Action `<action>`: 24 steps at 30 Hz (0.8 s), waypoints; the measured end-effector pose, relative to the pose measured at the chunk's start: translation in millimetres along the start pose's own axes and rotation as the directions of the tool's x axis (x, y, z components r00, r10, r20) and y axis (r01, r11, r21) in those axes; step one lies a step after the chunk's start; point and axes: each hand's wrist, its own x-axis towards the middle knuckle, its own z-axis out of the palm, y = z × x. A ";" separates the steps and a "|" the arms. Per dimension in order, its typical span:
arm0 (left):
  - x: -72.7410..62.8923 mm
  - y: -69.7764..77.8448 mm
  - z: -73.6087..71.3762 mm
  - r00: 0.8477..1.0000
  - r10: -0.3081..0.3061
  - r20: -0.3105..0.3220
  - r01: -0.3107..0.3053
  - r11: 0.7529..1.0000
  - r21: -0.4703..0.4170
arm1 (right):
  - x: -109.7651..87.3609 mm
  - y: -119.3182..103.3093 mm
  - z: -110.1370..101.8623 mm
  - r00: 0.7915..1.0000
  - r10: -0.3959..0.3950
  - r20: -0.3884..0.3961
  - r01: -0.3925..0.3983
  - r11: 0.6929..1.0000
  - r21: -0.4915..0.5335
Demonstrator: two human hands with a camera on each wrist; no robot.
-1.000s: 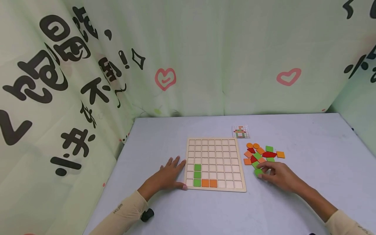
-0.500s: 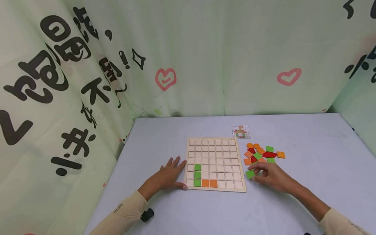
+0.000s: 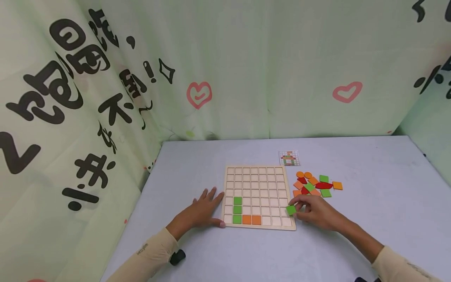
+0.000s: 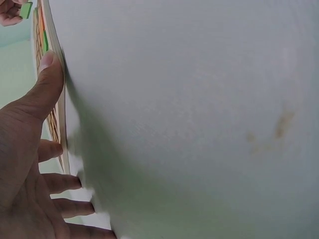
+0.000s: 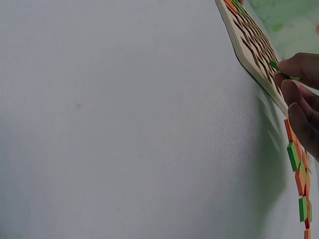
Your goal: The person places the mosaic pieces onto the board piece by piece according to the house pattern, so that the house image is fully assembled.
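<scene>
A wooden grid board [image 3: 253,192] lies on the table, with three green square tiles in one column and two orange square tiles [image 3: 251,220] in its lowest row. My left hand [image 3: 199,211] rests against the board's left edge, fingers spread and fairly straight; in the left wrist view its thumb touches the board's rim [image 4: 61,99]. Between thumb and fingertips, my right hand [image 3: 318,211] pinches a green square tile [image 3: 291,210] over the board's right edge. In the right wrist view that tile [image 5: 273,65] is partly hidden by the fingers.
Right of the board lies a loose pile of orange, green and red tiles [image 3: 323,185], some round, some square, some pointed. A small pattern card [image 3: 289,158] lies behind the board's right corner. A printed curtain [image 3: 267,78] hangs behind the table.
My right hand has moved left from the pile to the board's right edge, carrying the green square tile. My left hand has stayed at the board's left edge.
</scene>
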 end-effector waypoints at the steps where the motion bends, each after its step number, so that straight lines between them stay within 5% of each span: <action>1: -0.2 0.1 -0.3 1.000 0.000 0.000 0.000 1.000 0.001 | 1.1 -0.8 1.2 1.000 0.001 0.006 -0.001 1.000 0.002; 11: 1.7 -0.5 -2.0 1.000 0.014 -0.006 -0.014 1.000 0.004 | 6.9 -7.6 9.2 0.999 0.024 0.047 -0.025 1.000 0.017; 24: -0.6 0.3 -0.6 1.000 0.004 -0.008 -0.004 1.000 -0.009 | 12.4 -12.3 28.2 0.994 -0.059 0.092 0.051 0.995 0.082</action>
